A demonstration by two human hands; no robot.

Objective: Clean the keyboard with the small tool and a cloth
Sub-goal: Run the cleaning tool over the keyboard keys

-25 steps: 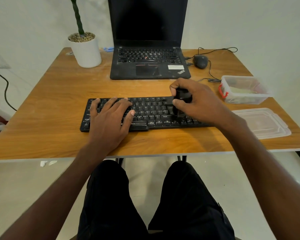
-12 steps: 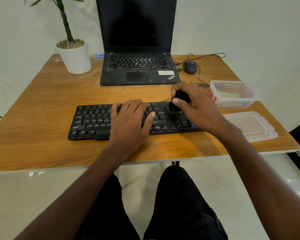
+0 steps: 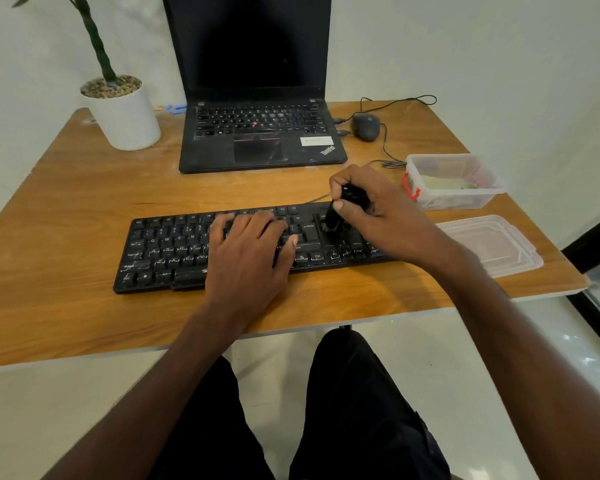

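Head view: a black keyboard point(image 3: 222, 251) is laid with its long axis left to right near the front edge of a wooden table point(image 3: 66, 209). The left hand point(image 3: 246, 258) is pressed flat on the middle keys, fingers straight and slightly spread. The right hand point(image 3: 378, 216) is curled around a small black tool point(image 3: 340, 213), held upright with its tip on the keys right of Enter. Uncleaned keys are judged to lie leftward. "ThinkPad" is read on the laptop point(image 3: 260, 147); no cloth is identifiable.

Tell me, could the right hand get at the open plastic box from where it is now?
Probably yes: the plastic box sits lidless just beyond the right hand, with bare table between. But that hand grips the small tool.
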